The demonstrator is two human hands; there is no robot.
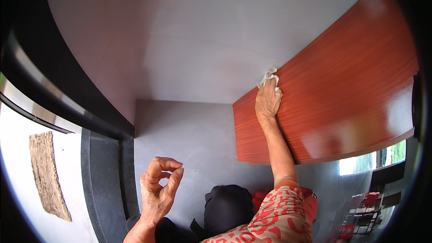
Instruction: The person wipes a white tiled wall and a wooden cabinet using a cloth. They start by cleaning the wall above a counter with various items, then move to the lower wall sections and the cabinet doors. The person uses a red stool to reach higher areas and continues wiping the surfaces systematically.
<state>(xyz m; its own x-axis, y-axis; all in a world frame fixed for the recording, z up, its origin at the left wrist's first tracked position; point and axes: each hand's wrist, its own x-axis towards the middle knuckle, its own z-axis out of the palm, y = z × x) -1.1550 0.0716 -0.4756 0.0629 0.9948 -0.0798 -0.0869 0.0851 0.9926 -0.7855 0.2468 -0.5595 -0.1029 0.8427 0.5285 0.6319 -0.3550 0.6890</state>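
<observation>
A crumpled white cloth (269,75) is under the fingers of my right hand (268,100). That hand presses it where the edge of a glossy red-brown wooden panel (324,101) meets the grey wall (216,60). My left hand (159,187) is raised at the lower left, away from the panel, its fingers curled and the thumb tip close to the index fingertip. Nothing shows between them.
On the left run a black door frame (101,175) and a dark band with a shiny metal strip. Beyond lies a brown shaggy mat (49,175) on pale floor. A red plastic object (309,204) is beside my right arm. Furniture and a window appear at the lower right.
</observation>
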